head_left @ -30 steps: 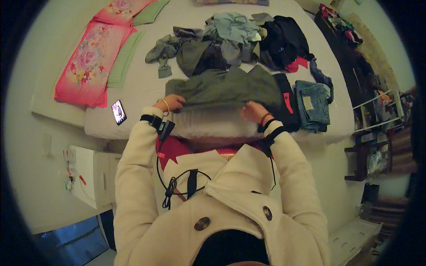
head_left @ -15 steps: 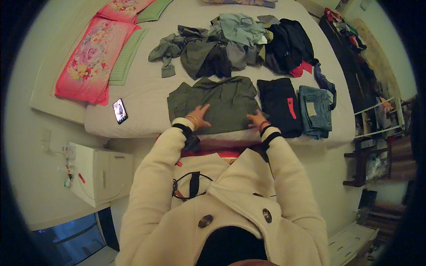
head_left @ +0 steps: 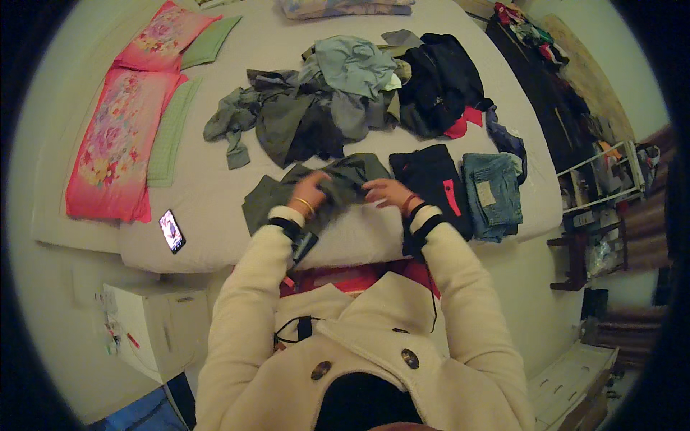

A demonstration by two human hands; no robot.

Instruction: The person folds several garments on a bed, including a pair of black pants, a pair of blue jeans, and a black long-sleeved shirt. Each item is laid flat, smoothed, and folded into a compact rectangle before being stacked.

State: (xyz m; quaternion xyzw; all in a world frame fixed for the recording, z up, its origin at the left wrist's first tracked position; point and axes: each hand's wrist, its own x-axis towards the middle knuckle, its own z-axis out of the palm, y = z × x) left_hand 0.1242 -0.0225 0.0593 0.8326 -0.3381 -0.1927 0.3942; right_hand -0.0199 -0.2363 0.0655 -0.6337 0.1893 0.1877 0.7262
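A dark green garment (head_left: 270, 197), possibly a shirt, lies near the front edge of the bed, its near side lifted and bunched. My left hand (head_left: 309, 192) is closed on its cloth left of the middle. On the other side my right hand (head_left: 389, 192) pinches the garment's edge, fingers pointing left. Folds hide some of the fingertips. Just right of my right hand lie folded black trousers (head_left: 430, 183) with a red patch, and beyond them folded blue jeans (head_left: 489, 190).
Farther back on the bed (head_left: 201, 241) is a heap of grey-green clothes (head_left: 302, 118), beside a black jacket (head_left: 442, 82) with red cloth. A lit phone (head_left: 171, 231) lies at the left, near pink floral pillows (head_left: 111, 151). A white bedside cabinet (head_left: 169, 316) stands at the lower left.
The garment lay spread flat under my open hands; now its near edge is raised and folded away from me. Both hands have closed on the cloth. The whole view has shifted slightly.
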